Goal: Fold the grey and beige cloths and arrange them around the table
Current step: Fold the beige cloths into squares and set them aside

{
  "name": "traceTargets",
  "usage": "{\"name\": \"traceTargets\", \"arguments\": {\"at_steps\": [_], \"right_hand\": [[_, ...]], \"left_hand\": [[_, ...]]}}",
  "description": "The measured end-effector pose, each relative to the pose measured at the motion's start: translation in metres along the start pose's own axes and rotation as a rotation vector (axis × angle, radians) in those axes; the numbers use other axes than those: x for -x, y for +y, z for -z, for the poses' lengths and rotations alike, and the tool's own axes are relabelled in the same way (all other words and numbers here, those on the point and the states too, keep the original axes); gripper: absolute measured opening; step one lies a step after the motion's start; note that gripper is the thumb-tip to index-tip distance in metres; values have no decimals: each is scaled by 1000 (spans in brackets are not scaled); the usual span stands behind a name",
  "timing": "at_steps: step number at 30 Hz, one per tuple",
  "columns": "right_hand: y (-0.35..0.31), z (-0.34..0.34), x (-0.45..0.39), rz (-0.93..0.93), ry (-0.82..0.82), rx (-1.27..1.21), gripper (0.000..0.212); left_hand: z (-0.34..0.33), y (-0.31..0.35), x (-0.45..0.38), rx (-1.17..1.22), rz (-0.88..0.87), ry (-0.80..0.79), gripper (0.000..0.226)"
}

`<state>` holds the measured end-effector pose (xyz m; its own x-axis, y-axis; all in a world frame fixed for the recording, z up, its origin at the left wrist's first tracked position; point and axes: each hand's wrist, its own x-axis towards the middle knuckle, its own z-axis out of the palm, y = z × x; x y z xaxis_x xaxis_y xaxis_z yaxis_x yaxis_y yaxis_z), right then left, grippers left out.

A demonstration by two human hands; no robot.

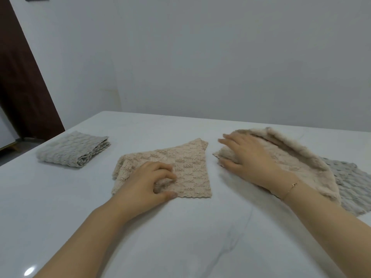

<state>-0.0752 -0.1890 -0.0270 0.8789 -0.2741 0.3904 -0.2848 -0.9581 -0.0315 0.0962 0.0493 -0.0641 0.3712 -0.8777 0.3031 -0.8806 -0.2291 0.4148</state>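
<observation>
A beige textured cloth (188, 163) lies partly folded in the middle of the white table (180, 237). My left hand (146, 181) rests on its near left part with curled fingers gathering the fabric. To the right lies a second beige cloth (297, 155), rumpled, with its fluffy side turned up along the far edge. My right hand (247, 157) lies flat on it with straight fingers. That cloth lies on top of a grey cloth (353, 187) spread at the right edge. A folded grey cloth (74, 149) sits at the far left.
A white wall (200, 57) runs behind the table's far edge. A dark brown door or panel (22, 87) stands at the back left. The table's left edge falls away next to the folded grey cloth.
</observation>
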Motion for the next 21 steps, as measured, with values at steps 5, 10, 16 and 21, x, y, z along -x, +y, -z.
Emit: {"name": "traceTargets", "arguments": {"at_steps": [5,10,16,21], "right_hand": [[-56,10,-8,165,-310,-294,58],[-73,-4,-21,184,-324,-181,40],[-71,0,-31,44,-252,-675,12],[-70,2,-26,-95,-170,-1127,6]], "left_hand": [[-3,-1,-3,30,36,32,39],[0,7,-2,120,110,156,14],[11,8,-3,241,143,227,4],[27,3,0,368,144,148,10]]}}
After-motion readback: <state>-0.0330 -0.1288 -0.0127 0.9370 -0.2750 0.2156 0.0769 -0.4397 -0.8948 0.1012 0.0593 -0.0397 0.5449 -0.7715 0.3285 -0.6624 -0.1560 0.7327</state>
